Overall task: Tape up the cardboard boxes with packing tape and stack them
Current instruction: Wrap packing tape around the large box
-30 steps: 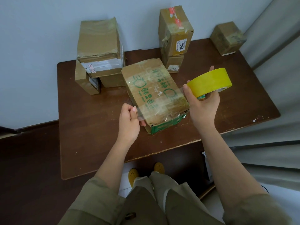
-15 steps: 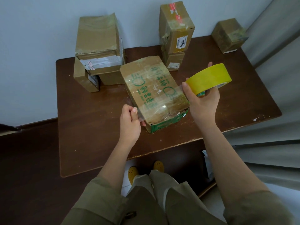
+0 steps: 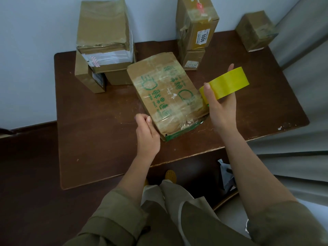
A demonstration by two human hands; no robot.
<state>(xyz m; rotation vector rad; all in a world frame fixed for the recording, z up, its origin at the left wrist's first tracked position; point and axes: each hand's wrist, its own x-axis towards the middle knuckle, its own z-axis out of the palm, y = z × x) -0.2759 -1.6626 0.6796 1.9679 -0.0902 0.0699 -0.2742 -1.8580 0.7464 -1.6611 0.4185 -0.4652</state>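
- Dark brown wooden table (image 3: 99,139), scuffed, with a chipped pale spot near its right edge, pushed against the wall.
- Plain pale bluish-white wall (image 3: 32,50) behind.
- Dark brown floor (image 3: 26,192) at left, below the wall.
- Grey curtain folds (image 3: 301,157) at right.
- Dim, even light.

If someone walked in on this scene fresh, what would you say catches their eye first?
The bright yellow roll of packing tape stands out most, gripped in the right hand above the table's right half. Next comes the flat brown cardboard box with green printing lying mid-table, a clear tape strip running across it to the left hand, which pinches its end at the box's near-left edge. Stacked brown boxes line the wall behind on the dark wooden table.
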